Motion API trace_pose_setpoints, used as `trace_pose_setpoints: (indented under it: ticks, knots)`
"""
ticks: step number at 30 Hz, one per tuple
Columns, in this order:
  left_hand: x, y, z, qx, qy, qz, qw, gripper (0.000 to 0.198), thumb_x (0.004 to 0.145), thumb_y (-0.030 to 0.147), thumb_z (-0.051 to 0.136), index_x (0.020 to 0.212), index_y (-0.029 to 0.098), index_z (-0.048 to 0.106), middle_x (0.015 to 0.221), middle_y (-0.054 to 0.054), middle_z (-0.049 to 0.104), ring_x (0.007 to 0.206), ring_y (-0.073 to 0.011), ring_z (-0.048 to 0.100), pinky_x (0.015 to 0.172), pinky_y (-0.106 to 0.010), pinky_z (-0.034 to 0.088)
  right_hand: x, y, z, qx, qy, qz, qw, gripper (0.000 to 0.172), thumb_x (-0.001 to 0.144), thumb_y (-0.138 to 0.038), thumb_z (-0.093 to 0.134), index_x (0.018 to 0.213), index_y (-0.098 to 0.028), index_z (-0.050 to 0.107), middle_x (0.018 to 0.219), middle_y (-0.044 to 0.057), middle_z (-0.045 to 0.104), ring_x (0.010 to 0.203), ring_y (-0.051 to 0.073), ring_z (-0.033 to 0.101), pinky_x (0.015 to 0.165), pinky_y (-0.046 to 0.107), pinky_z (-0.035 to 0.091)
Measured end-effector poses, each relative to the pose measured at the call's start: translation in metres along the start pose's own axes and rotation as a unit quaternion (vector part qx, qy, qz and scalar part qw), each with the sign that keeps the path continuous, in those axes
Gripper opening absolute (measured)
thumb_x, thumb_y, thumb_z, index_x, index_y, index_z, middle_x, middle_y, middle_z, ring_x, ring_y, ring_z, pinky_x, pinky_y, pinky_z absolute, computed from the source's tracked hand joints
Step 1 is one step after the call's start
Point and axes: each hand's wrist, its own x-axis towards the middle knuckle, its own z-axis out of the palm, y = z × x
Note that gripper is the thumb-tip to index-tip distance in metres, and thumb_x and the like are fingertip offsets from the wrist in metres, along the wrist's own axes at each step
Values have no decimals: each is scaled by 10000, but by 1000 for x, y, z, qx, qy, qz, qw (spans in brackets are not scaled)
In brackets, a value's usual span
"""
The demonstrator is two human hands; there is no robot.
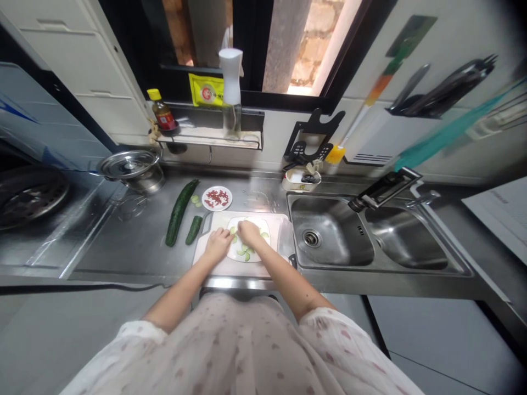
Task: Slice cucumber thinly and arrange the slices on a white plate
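Observation:
Pale green cucumber slices (244, 253) lie in fan-like groups on a white plate (252, 258), which rests on a light cutting board (205, 262). Over the plate's left edge, my left hand (218, 244) has its fingers bent and drawn together, with a slice at the fingertips. My right hand (248, 233) is closed above the plate, close beside the left; its fingertips are turned away, so what they pinch is hidden. Left of the board lie a cut piece of cucumber (194, 230) and a longer whole cucumber (181, 213). Two or so loose slices (195, 201) sit by them.
A small plate of chopped red bits (217, 198) stands behind the board. To the right is a double sink (329, 233) with a black faucet (381, 189). A lidded steel pot (134, 170) stands at back left. A wall shelf (209, 137) holds bottles.

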Motion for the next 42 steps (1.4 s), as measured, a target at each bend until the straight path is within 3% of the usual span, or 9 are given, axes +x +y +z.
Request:
trace_pose_setpoints:
  ticks: [11,23,42]
  knots:
    - [2,-2,-2,31,5,25,999,274,890,209,446,1079,202,644,974,-107,583,941,-247,450,778,-368,369,-12,7,12,-31,19,-14,999,246,927,-216,406,1075,-164,595,1037,124,639,930,199,604,733,268,422]
    - [7,2,-11,36,-12,23,999,215,882,207,453,911,180,664,934,-112,588,933,-250,455,777,-373,366,-16,8,13,-37,32,-20,999,257,947,-217,371,1055,-157,596,1029,130,624,917,201,591,741,282,420]
    - [11,6,-22,33,-25,23,999,230,859,204,467,857,167,694,904,-125,612,934,-252,487,781,-370,384,-19,2,8,-32,21,-16,999,264,920,-165,384,1060,-146,607,1022,139,639,928,209,598,734,277,416]
